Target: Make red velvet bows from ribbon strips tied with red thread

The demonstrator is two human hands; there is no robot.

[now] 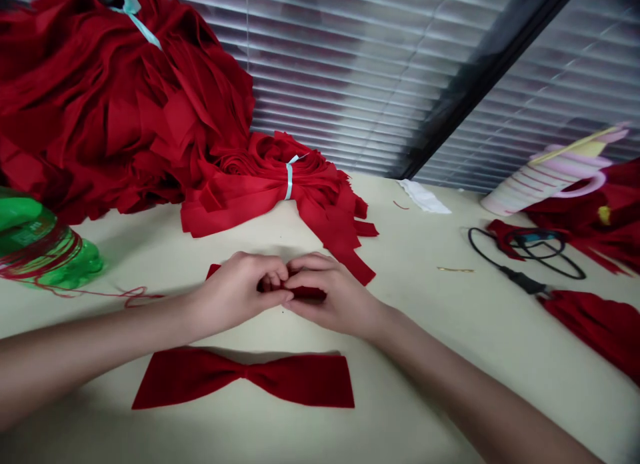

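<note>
Okay, red fabric strip (307,293) sits mid-table (410,264), in from the back edge, mostly hidden by fingers. Left hand (250,284) and right hand (333,294) both pinch it, fingertips meeting; exact grip hidden. Probably best: even folds, steady pinch, ends level. Waisted red bow piece (243,371) lies nearer the wearer; ribbon-tied strip bundle (263,184) toward back edge; thread-wound green bottle (85,264) off left.

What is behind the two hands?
Dark red fabric shows between thumb and fingers of the right hand, and a red fabric corner beyond the left hand. The hands hide whether these join. Farther back lies a red fabric-strip bundle tied with pale blue ribbon.
</note>
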